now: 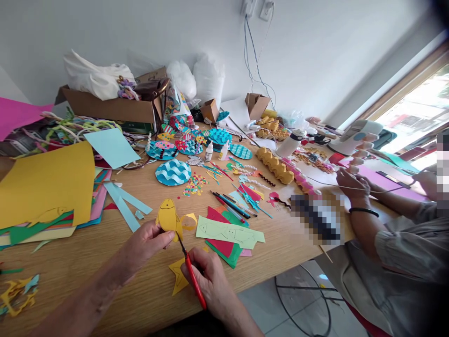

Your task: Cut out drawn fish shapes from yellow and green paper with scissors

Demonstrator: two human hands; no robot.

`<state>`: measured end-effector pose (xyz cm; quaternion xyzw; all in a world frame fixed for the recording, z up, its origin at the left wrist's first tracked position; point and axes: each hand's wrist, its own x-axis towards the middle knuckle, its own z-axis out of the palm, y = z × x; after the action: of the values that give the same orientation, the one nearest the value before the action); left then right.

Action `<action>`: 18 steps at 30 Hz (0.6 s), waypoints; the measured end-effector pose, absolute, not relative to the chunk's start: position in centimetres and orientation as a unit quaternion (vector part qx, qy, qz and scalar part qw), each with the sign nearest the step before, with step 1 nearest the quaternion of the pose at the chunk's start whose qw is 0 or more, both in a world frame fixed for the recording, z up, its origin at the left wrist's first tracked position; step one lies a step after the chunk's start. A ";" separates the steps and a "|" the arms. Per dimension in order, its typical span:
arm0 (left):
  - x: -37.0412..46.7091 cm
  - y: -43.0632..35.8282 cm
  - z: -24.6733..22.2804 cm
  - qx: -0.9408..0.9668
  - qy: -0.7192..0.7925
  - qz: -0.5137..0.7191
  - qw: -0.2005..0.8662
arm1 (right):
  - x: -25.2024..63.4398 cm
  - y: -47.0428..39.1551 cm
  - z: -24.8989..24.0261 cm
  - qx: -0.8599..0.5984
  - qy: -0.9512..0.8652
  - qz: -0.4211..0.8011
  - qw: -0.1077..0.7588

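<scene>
My left hand [152, 241] pinches a yellow paper fish [167, 210] with a drawn eye and mouth, its head pointing away from me. In my right hand [212, 276] is a pair of red-handled scissors [192, 276], the blades at the fish's lower right edge. Under the scissors lies a yellow paper scrap [178, 279] with pencil lines. Just right of the fish sits another yellow piece [189, 222]. A pale green strip [229, 232] with two fish drawn on it rests on red and green paper.
Yellow paper sheets [45, 178] are stacked at left, near light blue strips [122, 203]. Several pens [233, 206], a wavy blue disc [173, 172] and glue bottles [208, 152] stand or lie beyond. At right, another person's hands [352, 187] work with a cord.
</scene>
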<state>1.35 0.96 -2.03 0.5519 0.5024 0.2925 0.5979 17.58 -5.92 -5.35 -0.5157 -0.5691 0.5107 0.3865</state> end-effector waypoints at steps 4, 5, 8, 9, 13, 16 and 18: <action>1.4 1.0 -1.6 0.553 0.494 0.301 0.599 | 17.5 -6.0 -5.6 -0.506 -0.562 0.529 0.385; 1.4 1.0 -1.5 0.555 0.489 0.301 0.602 | 17.5 -6.0 -5.7 -0.503 -0.560 0.534 0.384; 1.4 1.1 -1.4 0.560 0.472 0.296 0.613 | 17.5 -6.0 -5.8 -0.497 -0.555 0.547 0.382; 1.3 1.1 -1.4 0.561 0.469 0.293 0.616 | 17.5 -6.0 -5.8 -0.496 -0.555 0.549 0.381; 1.2 1.1 -1.4 0.559 0.478 0.278 0.618 | 17.5 -6.0 -5.7 -0.498 -0.554 0.552 0.374; 1.2 1.0 -1.4 0.556 0.480 0.276 0.620 | 17.6 -6.0 -5.4 -0.501 -0.558 0.548 0.371; 1.2 1.1 -1.3 0.552 0.478 0.279 0.624 | 17.6 -6.0 -5.2 -0.500 -0.566 0.538 0.374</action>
<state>1.21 1.05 -1.35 0.5519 0.4784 0.2785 0.6237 17.62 -5.96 -5.21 -0.5002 -0.5662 0.5378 0.3742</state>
